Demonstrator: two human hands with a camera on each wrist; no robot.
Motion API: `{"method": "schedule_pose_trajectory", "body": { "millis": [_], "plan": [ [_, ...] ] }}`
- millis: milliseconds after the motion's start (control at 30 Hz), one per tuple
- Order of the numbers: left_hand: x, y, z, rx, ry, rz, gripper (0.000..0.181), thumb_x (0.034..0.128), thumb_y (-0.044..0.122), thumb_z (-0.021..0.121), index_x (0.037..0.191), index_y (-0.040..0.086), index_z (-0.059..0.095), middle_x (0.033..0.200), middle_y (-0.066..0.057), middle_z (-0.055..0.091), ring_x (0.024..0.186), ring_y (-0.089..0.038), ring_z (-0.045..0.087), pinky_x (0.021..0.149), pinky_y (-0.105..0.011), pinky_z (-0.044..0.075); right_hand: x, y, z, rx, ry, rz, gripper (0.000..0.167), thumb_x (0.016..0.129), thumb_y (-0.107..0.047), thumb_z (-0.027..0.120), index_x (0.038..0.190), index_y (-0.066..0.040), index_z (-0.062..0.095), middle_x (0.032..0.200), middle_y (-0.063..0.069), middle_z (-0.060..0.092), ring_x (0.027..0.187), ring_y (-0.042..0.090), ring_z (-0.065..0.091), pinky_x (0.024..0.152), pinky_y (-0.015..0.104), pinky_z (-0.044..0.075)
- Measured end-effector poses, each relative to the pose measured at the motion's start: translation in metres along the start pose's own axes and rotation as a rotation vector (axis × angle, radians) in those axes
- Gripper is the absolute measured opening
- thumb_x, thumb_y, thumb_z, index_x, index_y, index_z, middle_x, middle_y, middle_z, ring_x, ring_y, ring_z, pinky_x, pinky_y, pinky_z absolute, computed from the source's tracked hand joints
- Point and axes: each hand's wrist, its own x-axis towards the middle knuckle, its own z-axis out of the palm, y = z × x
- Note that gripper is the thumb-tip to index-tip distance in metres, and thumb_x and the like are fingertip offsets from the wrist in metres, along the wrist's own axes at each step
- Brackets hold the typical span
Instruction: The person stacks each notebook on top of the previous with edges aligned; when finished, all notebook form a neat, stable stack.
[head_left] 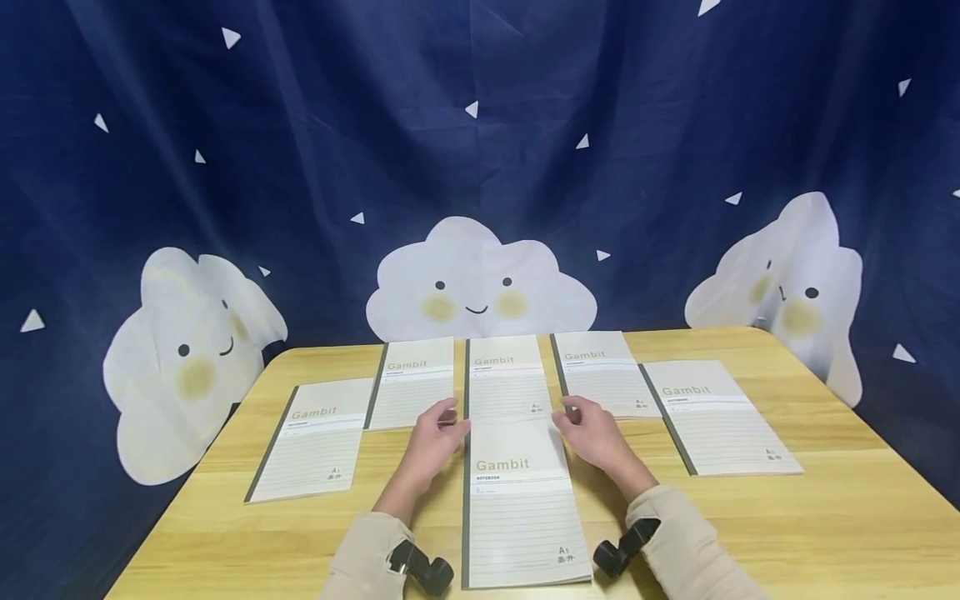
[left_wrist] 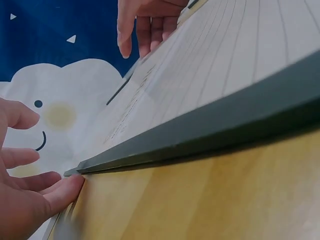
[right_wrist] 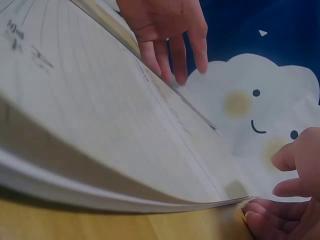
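A cream Gambit notebook with a dark spine lies flat on the table in front of me, its top edge meeting the lower edge of the middle back notebook. My left hand is at its upper left corner; in the left wrist view the thumb touches the end of the spine, the other fingers loosely bent. At the upper right corner, my right hand touches the notebook's edge with its fingers relaxed. Neither hand grips around the cover. Whether the two notebooks overlap slightly, I cannot tell.
More matching notebooks lie around: one at far left, one back left, one back right and one at right. The wooden table ends at a dark blue curtain with cloud faces.
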Motion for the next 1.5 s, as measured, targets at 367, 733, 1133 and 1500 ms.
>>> {"method": "schedule_pose_trajectory", "body": {
  "millis": [367, 733, 1133, 1500],
  "plan": [
    [-0.0018, -0.0023, 0.0029, 0.022, -0.002, -0.016, 0.052, 0.0886, 0.015, 0.06, 0.136, -0.001, 0.044, 0.127, -0.02, 0.05, 0.114, -0.033, 0.053, 0.091, -0.037, 0.051, -0.0025, 0.0006, 0.0022, 0.042, 0.006, 0.015, 0.043, 0.093, -0.024, 0.055, 0.129, 0.0, 0.053, 0.102, 0.015, 0.068, 0.082, 0.019, 0.065, 0.078, 0.039, 0.052],
    [-0.0024, -0.0053, 0.0024, -0.084, 0.049, -0.048, 0.036, 0.0822, -0.002, 0.061, 0.117, -0.012, 0.057, 0.113, -0.022, 0.058, 0.105, -0.03, 0.055, 0.082, -0.028, 0.054, -0.0043, -0.0001, 0.0015, 0.105, 0.01, 0.026, 0.043, 0.093, -0.022, 0.056, 0.129, 0.0, 0.053, 0.107, 0.017, 0.066, 0.085, 0.019, 0.066, 0.076, 0.034, 0.055],
    [-0.0031, -0.0044, 0.0004, -0.186, -0.045, -0.053, 0.039, 0.0786, -0.005, 0.064, 0.116, -0.012, 0.056, 0.096, -0.016, 0.058, 0.082, -0.018, 0.058, 0.073, -0.027, 0.056, -0.0053, -0.0016, 0.0, 0.153, -0.002, 0.028, 0.042, 0.093, -0.019, 0.056, 0.129, 0.001, 0.052, 0.108, 0.017, 0.064, 0.087, 0.02, 0.064, 0.071, 0.029, 0.056],
    [-0.0031, -0.0017, -0.0036, -0.319, -0.147, -0.073, 0.048, 0.0842, -0.004, 0.059, 0.13, -0.005, 0.047, 0.092, -0.009, 0.059, 0.071, -0.014, 0.061, 0.061, -0.025, 0.054, -0.0058, 0.0005, -0.0006, 0.142, -0.013, 0.036, 0.043, 0.093, -0.02, 0.056, 0.129, 0.002, 0.053, 0.108, 0.015, 0.065, 0.092, 0.021, 0.064, 0.075, 0.032, 0.055]
  ]
}}
